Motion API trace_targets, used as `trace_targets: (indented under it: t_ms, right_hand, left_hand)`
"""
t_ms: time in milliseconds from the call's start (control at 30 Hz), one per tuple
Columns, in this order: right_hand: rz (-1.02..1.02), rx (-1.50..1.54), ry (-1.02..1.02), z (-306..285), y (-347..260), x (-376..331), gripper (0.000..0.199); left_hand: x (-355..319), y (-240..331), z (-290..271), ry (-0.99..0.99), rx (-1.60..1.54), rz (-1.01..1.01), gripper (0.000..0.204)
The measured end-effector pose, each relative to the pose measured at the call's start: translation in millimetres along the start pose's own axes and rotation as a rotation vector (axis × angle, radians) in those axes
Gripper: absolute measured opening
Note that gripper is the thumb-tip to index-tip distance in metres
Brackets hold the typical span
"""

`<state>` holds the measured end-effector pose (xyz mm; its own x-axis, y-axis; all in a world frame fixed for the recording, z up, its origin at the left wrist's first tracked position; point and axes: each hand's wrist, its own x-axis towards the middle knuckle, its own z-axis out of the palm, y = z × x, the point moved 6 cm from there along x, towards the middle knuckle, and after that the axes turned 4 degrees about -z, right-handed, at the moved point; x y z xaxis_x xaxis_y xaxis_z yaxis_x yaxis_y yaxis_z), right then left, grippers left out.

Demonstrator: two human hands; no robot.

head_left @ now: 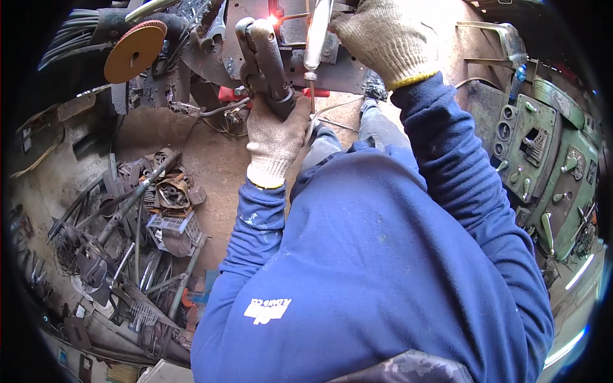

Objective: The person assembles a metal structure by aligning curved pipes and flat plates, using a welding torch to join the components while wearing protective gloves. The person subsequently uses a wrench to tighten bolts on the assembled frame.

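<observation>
Two gloved hands are up at the metal workpiece [332,73], both in pale knit work gloves with yellow cuffs and blue sleeves behind them. The left hand [276,137] is wrapped tight around the lower end of a dark electrode holder [268,60], fingers closed round its handle, and the holder rises from the fist towards a small bright glow [274,19] where its top end meets the rusty steel. The right hand [383,41] sits higher and to the right, curled shut around the top of a pale, shiny rod-like tool [317,35] that hangs down along the face of the workpiece, just beside the holder. A thin cable [332,108] loops away below the two hands, near a red piece [316,93] lying under the plate. Off to the left, an orange grinding disc [133,52] sits on a dark machine, well apart from the hands. Lower left, on the dirt floor [217,159], lies a heap of scrap metal [140,217]: rods, pipes, brackets and a small pale plastic crate [171,223]. On the right stands a green machine panel [546,172] with knobs and levers, close by the right sleeve [472,185] but not touching it that I can tell.
</observation>
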<state>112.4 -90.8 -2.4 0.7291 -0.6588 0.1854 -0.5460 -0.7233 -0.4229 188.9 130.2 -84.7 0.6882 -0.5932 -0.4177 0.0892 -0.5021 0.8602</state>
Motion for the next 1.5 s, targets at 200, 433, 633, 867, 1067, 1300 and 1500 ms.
trace_targets:
  t_ms: [200, 433, 633, 867, 1067, 1300, 1500]
  right_hand:
    - [0.085, 0.071, 0.009, -14.2, -14.3, 5.4, 0.026]
    - [0.147, 0.114, 0.043, -21.4, -19.0, 5.5, 0.023]
    - [-0.046, -0.117, -0.060, 1.6, -5.0, 1.2, 0.042]
    - [0.127, 0.124, 0.048, -20.9, -21.4, 5.6, 0.024]
    - [0.010, 0.029, -0.024, -8.6, -14.9, 1.4, 0.027]
    - [0.110, 0.110, 0.035, -27.4, -13.5, 2.8, 0.029]
    - [0.154, 0.153, 0.025, -29.1, -20.8, 2.9, 0.031]
  left_hand:
    - [3.2, -4.8, 2.3, -0.021, -0.038, -0.031, 0.037]
    - [5.1, -4.9, 0.3, 0.022, -0.010, -0.015, 0.040]
    - [3.9, 0.5, 1.3, -0.025, 0.024, -0.039, 0.036]
    - [2.4, 4.1, -0.7, -0.009, 0.069, -0.012, 0.043]
    - [5.1, 3.4, -2.8, 0.033, 0.221, 0.224, 0.040]
    - [9.0, -11.7, -1.7, 0.093, 0.493, 0.524, 0.038]
    - [11.3, -17.0, -3.7, 0.094, 0.546, 0.530, 0.038]
